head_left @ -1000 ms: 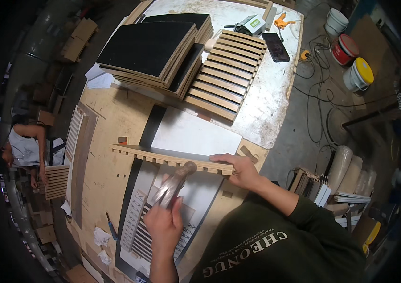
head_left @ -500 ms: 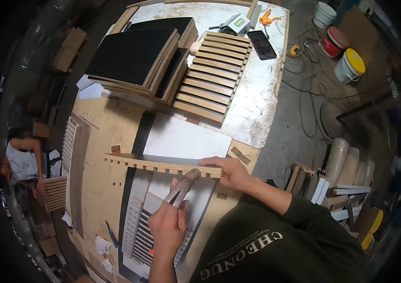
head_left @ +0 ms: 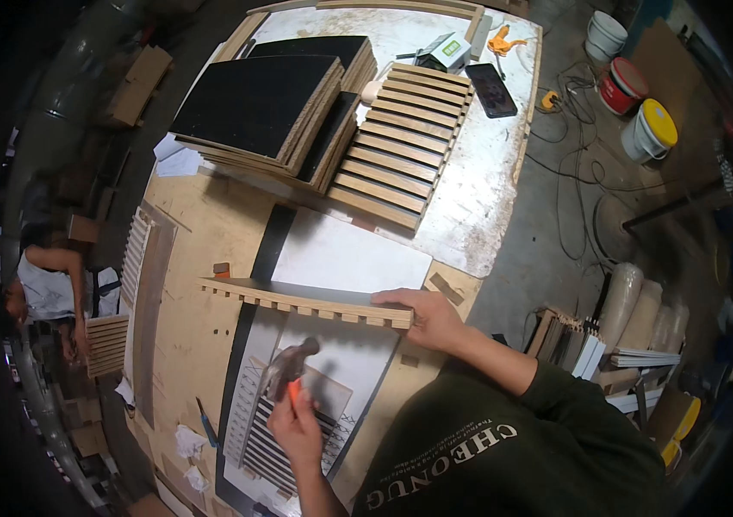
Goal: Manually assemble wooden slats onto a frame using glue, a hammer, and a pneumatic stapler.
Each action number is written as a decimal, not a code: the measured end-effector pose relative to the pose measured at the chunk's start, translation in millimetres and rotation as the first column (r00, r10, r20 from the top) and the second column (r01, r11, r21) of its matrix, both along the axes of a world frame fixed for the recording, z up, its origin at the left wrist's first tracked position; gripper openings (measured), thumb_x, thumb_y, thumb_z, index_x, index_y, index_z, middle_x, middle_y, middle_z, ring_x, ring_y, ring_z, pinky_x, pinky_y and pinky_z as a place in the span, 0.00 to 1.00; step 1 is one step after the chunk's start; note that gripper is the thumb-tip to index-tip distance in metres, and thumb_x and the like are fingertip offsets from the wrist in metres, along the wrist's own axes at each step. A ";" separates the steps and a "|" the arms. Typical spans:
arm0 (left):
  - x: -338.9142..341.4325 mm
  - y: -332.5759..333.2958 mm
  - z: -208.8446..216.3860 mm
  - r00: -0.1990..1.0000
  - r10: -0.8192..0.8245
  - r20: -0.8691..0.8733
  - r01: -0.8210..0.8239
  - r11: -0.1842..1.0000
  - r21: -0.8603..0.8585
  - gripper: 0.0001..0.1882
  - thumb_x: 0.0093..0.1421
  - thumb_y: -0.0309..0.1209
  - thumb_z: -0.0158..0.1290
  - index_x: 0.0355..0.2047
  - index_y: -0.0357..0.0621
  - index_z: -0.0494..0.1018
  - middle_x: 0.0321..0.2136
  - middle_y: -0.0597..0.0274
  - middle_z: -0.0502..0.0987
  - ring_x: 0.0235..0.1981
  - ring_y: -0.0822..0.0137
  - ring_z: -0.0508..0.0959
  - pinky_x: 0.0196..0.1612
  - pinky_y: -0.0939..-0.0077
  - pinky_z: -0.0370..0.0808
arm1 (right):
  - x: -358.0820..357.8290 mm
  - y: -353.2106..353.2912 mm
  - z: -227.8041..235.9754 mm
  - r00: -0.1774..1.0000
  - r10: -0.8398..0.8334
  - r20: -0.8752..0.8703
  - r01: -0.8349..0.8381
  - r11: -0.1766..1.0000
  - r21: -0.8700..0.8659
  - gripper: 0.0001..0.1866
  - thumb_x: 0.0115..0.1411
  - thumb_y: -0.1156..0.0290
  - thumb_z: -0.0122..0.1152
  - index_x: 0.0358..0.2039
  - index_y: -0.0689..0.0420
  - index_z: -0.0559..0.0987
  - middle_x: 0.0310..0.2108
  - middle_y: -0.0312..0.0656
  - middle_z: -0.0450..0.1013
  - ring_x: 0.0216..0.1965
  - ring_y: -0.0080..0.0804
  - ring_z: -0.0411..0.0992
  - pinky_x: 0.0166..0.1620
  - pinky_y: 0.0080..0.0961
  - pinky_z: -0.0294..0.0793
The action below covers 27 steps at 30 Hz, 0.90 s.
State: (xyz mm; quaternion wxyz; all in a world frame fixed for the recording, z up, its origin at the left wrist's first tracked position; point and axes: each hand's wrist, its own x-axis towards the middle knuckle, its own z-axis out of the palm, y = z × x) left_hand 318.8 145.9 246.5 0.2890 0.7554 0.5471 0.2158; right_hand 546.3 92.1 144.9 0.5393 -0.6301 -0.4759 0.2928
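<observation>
I see the right hand (head_left: 429, 315) clamped over the end of a long slatted wooden panel (head_left: 306, 300) stood on edge, steadying it. The left hand (head_left: 296, 424) grips a metal-headed hammer (head_left: 283, 369), raised just beneath the panel for striking.

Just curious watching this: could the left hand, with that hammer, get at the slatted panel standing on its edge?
Probably yes. The left hand holds the hammer just below the slatted panel, with nothing between them. The right hand grips only the panel's right end.

buckets (head_left: 649, 129): 3 | slatted panels (head_left: 401, 146): 2 | hammer (head_left: 285, 369): 1 | phone (head_left: 491, 90): 1
</observation>
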 end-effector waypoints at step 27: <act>-5.7 45.5 -67.4 0.327 0.475 0.817 -0.036 0.870 -0.492 0.26 0.62 0.45 0.44 0.50 0.34 0.61 0.44 0.55 0.69 0.43 0.63 0.72 0.45 0.72 0.71 | 19.8 -7.3 28.9 0.378 0.388 -0.841 -0.502 0.849 0.166 0.25 0.60 0.62 0.47 0.54 0.62 0.65 0.50 0.43 0.66 0.50 0.29 0.65 0.53 0.24 0.62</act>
